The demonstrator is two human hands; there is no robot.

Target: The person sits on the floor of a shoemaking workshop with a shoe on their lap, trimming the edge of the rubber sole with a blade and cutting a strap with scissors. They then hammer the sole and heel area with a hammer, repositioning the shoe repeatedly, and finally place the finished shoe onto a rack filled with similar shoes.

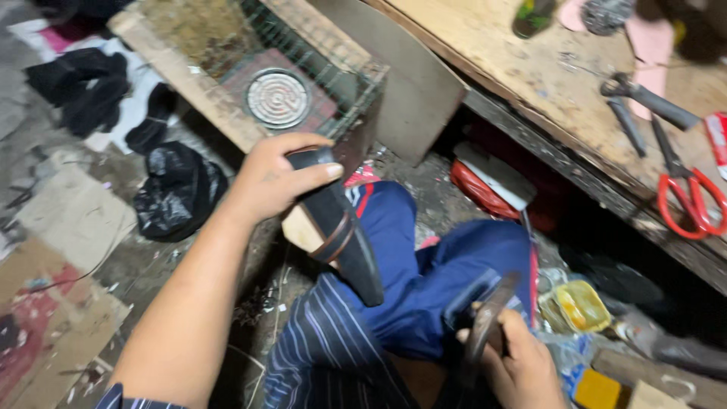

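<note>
My left hand (273, 178) grips a dark leather sandal (341, 223) with brown-edged straps and a tan sole, held tilted over my blue-trousered knee. Near the lower right, my right hand (519, 363) is closed around a dark metal tool (485, 326), blurred, beside my other knee. The two hands are well apart.
A wire-mesh wooden crate (227, 68) with a round coil heater (278, 97) stands behind my left hand. A plywood bench (530, 68) at right holds red-handled scissors (685, 193) and pliers (651, 102). A black bag (178, 189), a yellow tub (579, 307) and cardboard lie on the floor.
</note>
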